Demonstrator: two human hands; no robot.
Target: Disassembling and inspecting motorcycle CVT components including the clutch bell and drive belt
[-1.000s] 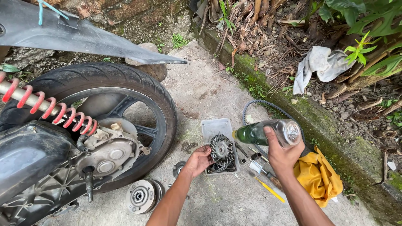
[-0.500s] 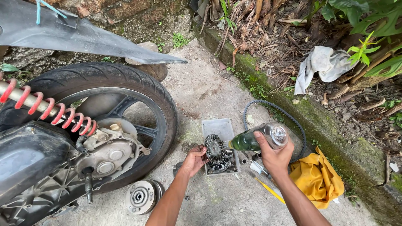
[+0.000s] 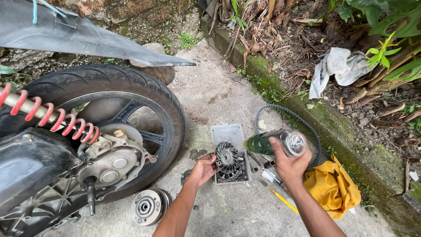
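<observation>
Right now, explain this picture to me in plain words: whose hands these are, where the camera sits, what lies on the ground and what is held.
There is no machine at work here. The camera sits on a person's head and looks down at that person's two bare hands over a concrete floor.

The left hand holds a round finned metal disc on edge over a shallow grey tray. The right hand grips a green bottle, tipped on its side toward the disc.

On the left stands a motorbike's rear wheel with a red spring. Another round metal part lies below it. By the right hand lie a black toothed belt, a yellow cloth and some small tools.
</observation>
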